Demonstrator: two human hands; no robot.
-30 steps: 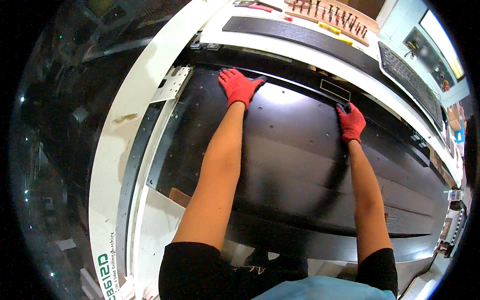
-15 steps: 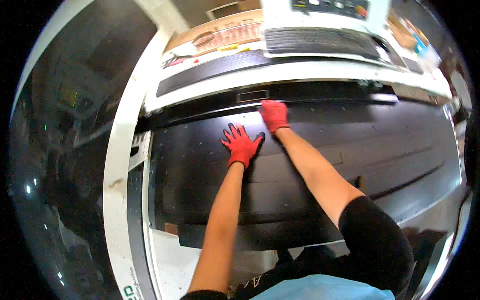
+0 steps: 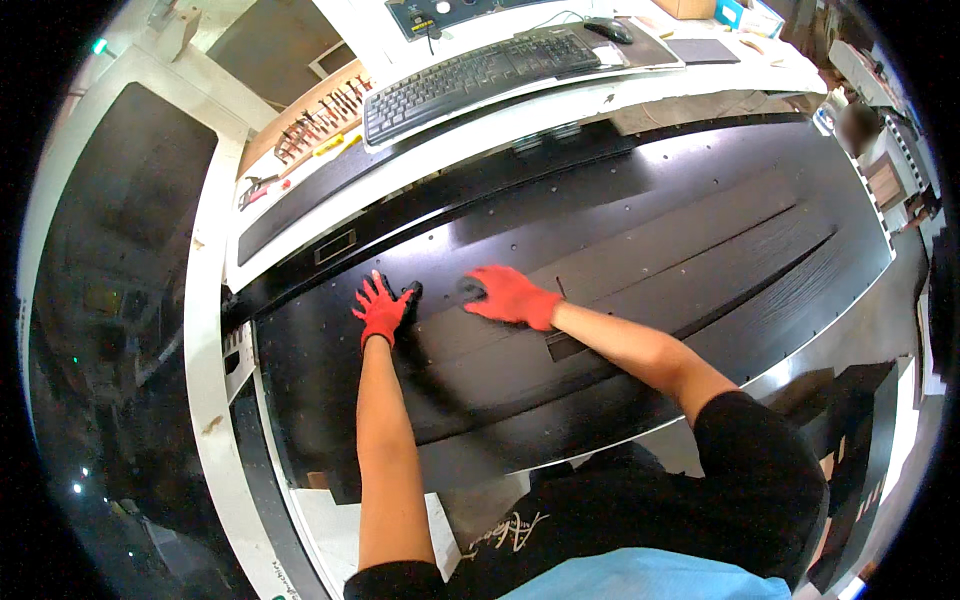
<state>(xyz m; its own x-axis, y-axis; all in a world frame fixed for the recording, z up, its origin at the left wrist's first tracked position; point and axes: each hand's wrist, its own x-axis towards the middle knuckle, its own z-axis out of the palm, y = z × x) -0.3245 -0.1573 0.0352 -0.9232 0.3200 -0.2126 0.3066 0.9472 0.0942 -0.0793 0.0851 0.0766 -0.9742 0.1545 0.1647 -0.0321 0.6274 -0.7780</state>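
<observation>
Both hands wear red gloves with dark fingertips. My left hand (image 3: 383,308) lies on a wide black flat surface (image 3: 690,215), its fingers spread and nothing in its grasp. To its right, my right hand (image 3: 510,297) is over the middle of that same surface, fingers bent inward and smeared by motion. Whether anything is under or inside those fingers is hidden. Small round dots are scattered over the black surface. Near my right wrist, a narrow rectangular slot (image 3: 567,347) shows in it.
Beyond the surface, a white ledge carries a black keyboard (image 3: 480,82), a mouse (image 3: 608,30) and a wooden rack (image 3: 315,120) of small tools. Red-handled pliers (image 3: 262,190) lie at its left end. A white frame (image 3: 205,300) with a dark panel stands on my left.
My view has turned, so the surface appears slanted. My right hand has come back from the far edge toward the middle. My left hand stays spread on the surface.
</observation>
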